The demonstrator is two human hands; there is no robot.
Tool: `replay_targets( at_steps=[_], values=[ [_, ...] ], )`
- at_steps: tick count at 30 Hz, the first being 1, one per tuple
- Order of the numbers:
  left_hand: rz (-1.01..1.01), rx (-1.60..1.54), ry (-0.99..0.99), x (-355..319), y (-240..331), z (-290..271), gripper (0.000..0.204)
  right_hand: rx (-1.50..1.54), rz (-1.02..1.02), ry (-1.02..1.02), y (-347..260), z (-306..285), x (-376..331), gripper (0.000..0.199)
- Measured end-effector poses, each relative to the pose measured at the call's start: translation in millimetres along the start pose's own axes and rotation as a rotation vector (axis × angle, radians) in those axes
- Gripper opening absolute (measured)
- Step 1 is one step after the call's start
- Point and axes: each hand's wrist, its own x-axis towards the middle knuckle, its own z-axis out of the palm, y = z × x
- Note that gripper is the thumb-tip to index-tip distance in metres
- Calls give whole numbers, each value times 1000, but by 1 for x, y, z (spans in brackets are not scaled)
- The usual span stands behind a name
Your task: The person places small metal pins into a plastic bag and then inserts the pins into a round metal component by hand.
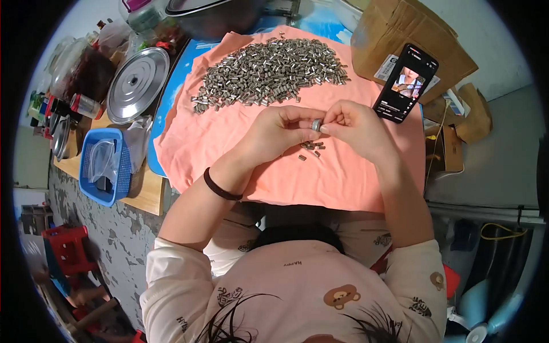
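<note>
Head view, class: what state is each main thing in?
Left grip: closed on metal piece
Right grip: pinching the same piece
Small metal pieces: heaped, a few scattered
Pink cloth: spread out, wrinkled
Phone: propped up, screen lit
Blue basket: open, holding clear plastic
Metal lid: knob side up

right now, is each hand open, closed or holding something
Left hand: closed, holding a small metal piece.
Right hand: closed at the same piece; whether it grips it can't be told.

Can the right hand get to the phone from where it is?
Probably yes: the right hand is just beside the phone, and nothing visible blocks the way between them. Its fingertips are busy at a small metal piece, though, so it would likely have to leave that first.
</note>
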Motion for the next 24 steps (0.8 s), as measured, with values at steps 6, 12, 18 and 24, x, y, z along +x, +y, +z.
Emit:
replay_targets(
  at_steps=[6, 12, 18, 24],
  values=[
    [-69, 118, -105, -6, 10, 4, 31, 85, -48, -5, -8, -20, 16, 12],
    [-22, 232, -119, -6, 3, -2, 30, -430, -50, 5, -21, 18, 54, 21],
    [-65, 243, -159, -5, 7, -1, 29, -668, -66, -26, -19, 18, 60, 19],
    [-77, 188, -161, -7, 5, -4, 30, -741, -124, -88, -16, 11, 47, 12]
  ],
)
